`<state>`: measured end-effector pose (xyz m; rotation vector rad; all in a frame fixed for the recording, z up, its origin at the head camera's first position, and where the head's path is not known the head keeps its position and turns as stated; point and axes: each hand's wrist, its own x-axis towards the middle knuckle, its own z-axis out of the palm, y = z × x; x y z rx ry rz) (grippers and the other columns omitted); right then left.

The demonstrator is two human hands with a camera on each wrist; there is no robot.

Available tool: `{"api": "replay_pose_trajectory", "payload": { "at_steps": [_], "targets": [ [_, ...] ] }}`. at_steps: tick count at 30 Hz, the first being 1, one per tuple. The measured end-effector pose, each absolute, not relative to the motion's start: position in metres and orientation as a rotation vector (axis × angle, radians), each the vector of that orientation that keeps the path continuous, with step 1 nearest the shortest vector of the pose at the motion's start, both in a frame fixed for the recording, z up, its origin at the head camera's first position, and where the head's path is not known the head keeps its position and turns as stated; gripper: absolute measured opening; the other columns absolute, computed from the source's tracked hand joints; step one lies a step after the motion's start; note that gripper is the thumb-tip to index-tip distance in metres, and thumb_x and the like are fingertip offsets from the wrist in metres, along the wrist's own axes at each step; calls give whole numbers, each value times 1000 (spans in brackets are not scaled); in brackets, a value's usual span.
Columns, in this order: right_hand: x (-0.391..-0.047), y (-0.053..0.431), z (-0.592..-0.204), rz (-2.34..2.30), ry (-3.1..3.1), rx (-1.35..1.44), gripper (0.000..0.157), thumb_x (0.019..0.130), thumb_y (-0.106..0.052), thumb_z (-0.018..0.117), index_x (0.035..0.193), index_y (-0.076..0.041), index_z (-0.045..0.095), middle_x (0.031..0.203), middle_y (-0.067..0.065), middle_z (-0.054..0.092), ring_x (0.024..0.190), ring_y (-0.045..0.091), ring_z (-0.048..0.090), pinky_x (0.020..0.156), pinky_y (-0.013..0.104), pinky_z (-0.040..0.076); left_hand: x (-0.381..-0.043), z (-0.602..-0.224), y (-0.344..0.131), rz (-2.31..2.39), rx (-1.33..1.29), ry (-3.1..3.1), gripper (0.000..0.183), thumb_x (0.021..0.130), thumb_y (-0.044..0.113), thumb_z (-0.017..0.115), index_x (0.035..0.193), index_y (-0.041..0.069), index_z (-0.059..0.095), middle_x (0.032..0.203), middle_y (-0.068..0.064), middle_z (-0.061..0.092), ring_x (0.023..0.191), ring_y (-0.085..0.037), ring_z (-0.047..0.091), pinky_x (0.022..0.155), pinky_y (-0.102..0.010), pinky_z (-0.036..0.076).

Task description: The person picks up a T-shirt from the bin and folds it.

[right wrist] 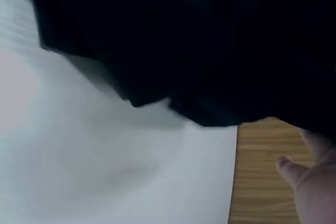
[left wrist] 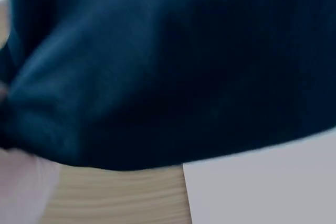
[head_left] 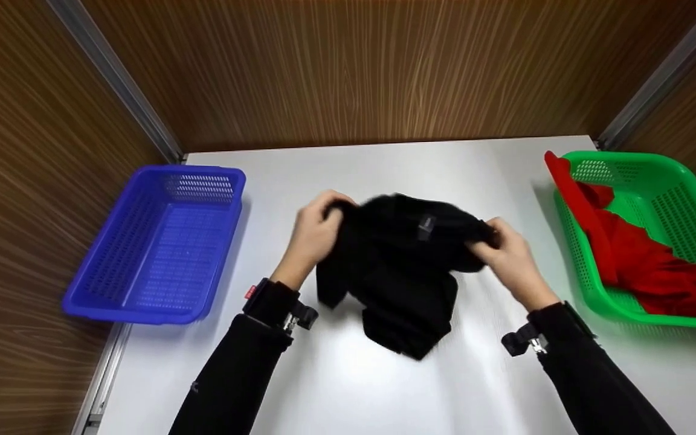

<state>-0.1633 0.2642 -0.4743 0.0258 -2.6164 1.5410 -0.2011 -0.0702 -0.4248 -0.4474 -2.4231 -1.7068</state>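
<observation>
A smooth white table (head_left: 336, 393) spreads across the head view, its far edge running nearly straight. The surface looks slightly glossy, with a bright patch of reflected light toward the near middle. By its left edge a blue rectangular basket (head_left: 185, 254) with perforated walls stands upright, a soft shadow along its right side. At the right stands a green perforated basket (head_left: 641, 211) with rounded corners, well apart from the blue one. Whether the lowest fold of the black garment (head_left: 408, 290) between them touches the tabletop cannot be told
</observation>
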Motion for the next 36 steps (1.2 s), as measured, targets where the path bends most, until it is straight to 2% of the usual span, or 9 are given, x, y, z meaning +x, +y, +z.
{"api": "replay_pose_trajectory", "payload": {
  "at_steps": [3,6,10,13,18,22,26,31,36],
  "targets": [
    [-159,275,-462,1480,-2627,-73,38,88,-33,75,105,-3,60,98,10,66,87,17,58,73,24,46,-209,-424,-77,-1684,-264,-2384,18,97,3,55,104,9,70,103,-2,69,101,-15,62,91,-32,45],
    [-155,280,-443,1281,-2646,-54,38,88,-37,74,107,-5,66,102,11,68,89,20,59,76,25,43,-216,-424,-80,-1626,-197,-2384,14,99,9,58,107,8,69,105,-2,69,100,-15,62,89,-32,45],
    [-148,281,-413,1019,-2502,92,23,84,-19,79,96,-2,71,90,13,70,81,20,60,71,22,40,-228,-421,-84,-1549,-155,-2344,13,97,12,62,104,6,71,103,-3,71,97,-15,63,86,-30,46],
    [-143,283,-391,916,-2338,225,19,78,-6,82,92,0,71,82,12,70,77,6,60,70,15,40,-235,-418,-87,-1515,-137,-2302,12,96,12,63,101,6,73,100,-3,71,95,-15,64,85,-30,47],
    [-141,290,-381,947,-2253,296,20,78,3,79,96,0,72,89,9,70,87,-6,57,81,12,41,-243,-419,-91,-1488,-114,-2346,11,95,13,65,99,7,72,99,-3,71,93,-16,64,84,-31,47],
    [-142,303,-406,902,-2390,234,19,79,6,76,97,1,70,94,12,67,94,18,62,83,27,43,-243,-433,-94,-1400,-133,-2520,9,93,10,65,99,7,71,99,-5,70,94,-19,63,85,-33,47],
    [-141,309,-430,814,-2441,220,17,74,11,76,90,4,70,90,19,54,88,39,51,75,42,35,-239,-445,-97,-1127,-157,-2692,8,91,12,68,97,9,73,101,-8,62,95,-27,56,84,-38,44],
    [-140,310,-426,846,-2469,99,15,76,6,76,90,2,74,79,15,48,77,29,42,69,35,29,-240,-436,-92,-1113,-36,-2707,11,90,19,70,97,13,75,82,-2,61,74,-22,54,68,-35,44],
    [-148,312,-403,1221,-2497,-259,20,85,-14,76,103,-5,74,55,4,54,44,12,47,47,21,37,-250,-414,-82,-1921,150,-2404,13,93,19,66,102,9,66,53,-2,51,41,-12,44,42,-27,43]
  ]
}}
